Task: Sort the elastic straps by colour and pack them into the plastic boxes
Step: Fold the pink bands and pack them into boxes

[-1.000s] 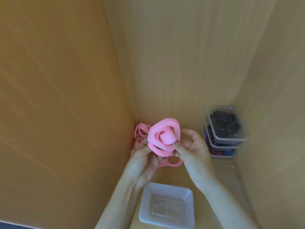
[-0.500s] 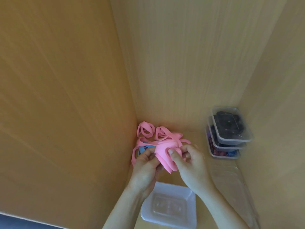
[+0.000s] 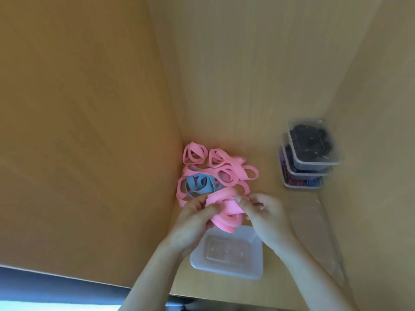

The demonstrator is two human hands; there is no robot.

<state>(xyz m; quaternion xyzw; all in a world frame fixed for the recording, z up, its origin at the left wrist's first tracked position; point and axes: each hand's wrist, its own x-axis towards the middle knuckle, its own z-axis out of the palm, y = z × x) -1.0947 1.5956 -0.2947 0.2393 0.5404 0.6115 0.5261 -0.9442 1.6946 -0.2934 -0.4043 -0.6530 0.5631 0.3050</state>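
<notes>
Wooden shelf (image 3: 258, 140), no writing legible: both hands (left (image 3: 190, 223), right (image 3: 267, 218)) grip pink strap bundle (image 3: 226, 214) w/ fingers.

Soft, warm, even light; whole frame slightly blurred.

No hard shadows, only faint shading under the hands and beside the stacked lidded boxes (image 3: 311, 153). Left wooden wall (image 3: 78, 131) reads darker orange, right of it the back wall is paler. Bright bluish-white strip below that wall, at the bottom left corner. Wide-angle bend in wall edges. Clear lids right of the open plastic box (image 3: 226, 254) barely readable.
</notes>
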